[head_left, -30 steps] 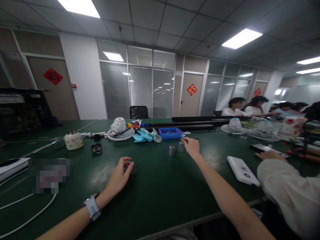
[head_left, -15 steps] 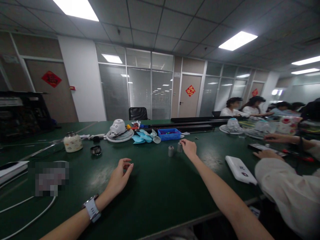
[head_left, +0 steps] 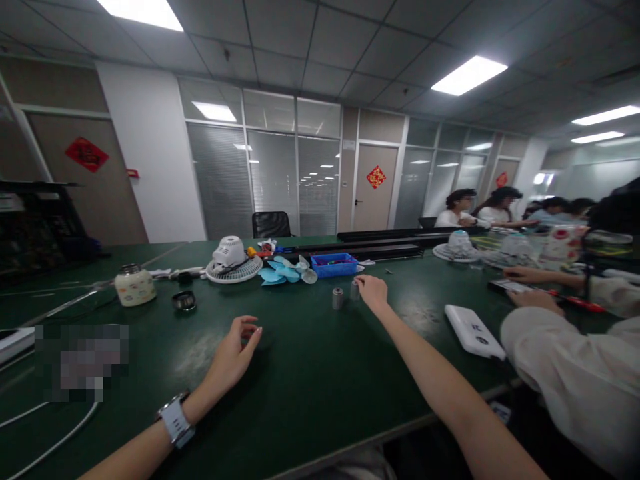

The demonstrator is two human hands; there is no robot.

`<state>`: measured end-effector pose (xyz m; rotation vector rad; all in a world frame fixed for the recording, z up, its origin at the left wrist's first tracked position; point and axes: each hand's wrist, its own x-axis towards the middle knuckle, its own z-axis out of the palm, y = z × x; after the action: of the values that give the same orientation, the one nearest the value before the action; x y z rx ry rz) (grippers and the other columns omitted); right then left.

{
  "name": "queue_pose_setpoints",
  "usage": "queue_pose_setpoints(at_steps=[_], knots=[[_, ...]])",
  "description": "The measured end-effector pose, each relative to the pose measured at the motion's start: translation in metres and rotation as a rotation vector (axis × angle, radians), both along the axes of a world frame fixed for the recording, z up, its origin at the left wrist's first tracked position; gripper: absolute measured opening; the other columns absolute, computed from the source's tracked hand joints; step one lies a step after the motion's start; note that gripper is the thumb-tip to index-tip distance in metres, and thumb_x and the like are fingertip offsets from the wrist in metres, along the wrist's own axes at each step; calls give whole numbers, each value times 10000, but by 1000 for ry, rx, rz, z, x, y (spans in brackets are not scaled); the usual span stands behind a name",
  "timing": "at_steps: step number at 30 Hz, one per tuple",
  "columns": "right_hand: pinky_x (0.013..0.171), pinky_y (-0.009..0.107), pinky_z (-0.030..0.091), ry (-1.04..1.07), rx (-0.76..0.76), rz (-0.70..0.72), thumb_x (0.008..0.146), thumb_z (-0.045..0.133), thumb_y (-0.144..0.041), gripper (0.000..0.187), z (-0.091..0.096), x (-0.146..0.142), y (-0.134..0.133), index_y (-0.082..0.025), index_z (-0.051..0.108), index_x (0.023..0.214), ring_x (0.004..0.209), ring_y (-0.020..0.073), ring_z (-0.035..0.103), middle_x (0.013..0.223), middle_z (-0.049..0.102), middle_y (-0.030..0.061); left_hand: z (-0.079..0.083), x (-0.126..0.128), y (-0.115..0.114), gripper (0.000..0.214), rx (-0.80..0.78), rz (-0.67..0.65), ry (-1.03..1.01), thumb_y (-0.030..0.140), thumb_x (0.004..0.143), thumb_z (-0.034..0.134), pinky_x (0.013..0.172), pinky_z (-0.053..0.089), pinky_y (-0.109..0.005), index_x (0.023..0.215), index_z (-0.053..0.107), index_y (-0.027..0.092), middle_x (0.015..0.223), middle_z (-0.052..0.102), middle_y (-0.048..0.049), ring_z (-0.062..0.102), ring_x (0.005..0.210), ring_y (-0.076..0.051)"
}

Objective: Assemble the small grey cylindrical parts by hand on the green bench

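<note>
My right hand [head_left: 373,291] reaches far out over the dark green table [head_left: 310,373]. Its fingertips are pinched together at the top of a small grey cylinder [head_left: 354,291]. A second grey cylinder [head_left: 338,298] stands just to the left of it, untouched. My left hand [head_left: 234,353], with a white watch [head_left: 173,421] on the wrist, rests on its side near the table's middle. Its thumb and forefinger curl into a loose ring, and I cannot make out anything between them.
Behind the cylinders lie a white fan grille with motor [head_left: 233,261], light blue fan blades [head_left: 283,272] and a blue tray [head_left: 334,265]. A cream jar [head_left: 132,287] and a black ring [head_left: 184,301] sit at left. A white box [head_left: 473,331] and a co-worker's white sleeve [head_left: 565,373] are at right.
My right hand has drawn slightly left and its fingertips now sit on the right cylinder's top. My left hand has stayed put. My view has drifted a little.
</note>
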<state>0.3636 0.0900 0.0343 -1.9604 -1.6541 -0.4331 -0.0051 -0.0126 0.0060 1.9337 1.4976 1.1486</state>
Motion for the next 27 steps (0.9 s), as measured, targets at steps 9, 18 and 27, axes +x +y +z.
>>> queue_pose_setpoints(at_steps=[9, 18, 27], knots=[[819, 326, 403, -49, -8, 19, 959, 403, -367, 365, -4, 0, -3, -227, 702, 1114, 919, 222, 660, 1048, 715, 111, 1, 1, -3, 529, 2, -17, 3, 574, 832, 450, 765, 518, -390, 1171, 436, 168, 1053, 647, -111, 644, 905, -238], [930, 373, 382, 36, 149, 272, 930, 386, -578, 572, 0, -33, -17, -160, 601, 1256, 1081, 245, 598, 1149, 674, 131, -1, 2, 0, 506, 14, -19, -5, 562, 836, 459, 763, 515, -390, 1161, 443, 175, 1055, 651, -112, 644, 919, -239], [870, 352, 510, 328, -36, 409, 789, 681, -419, 477, -24, -46, -14, -191, 618, 1203, 963, 223, 665, 1076, 703, 80, -4, -1, 0, 505, 31, -36, 5, 553, 837, 476, 745, 520, -381, 1170, 445, 175, 1052, 656, -105, 654, 903, -232]])
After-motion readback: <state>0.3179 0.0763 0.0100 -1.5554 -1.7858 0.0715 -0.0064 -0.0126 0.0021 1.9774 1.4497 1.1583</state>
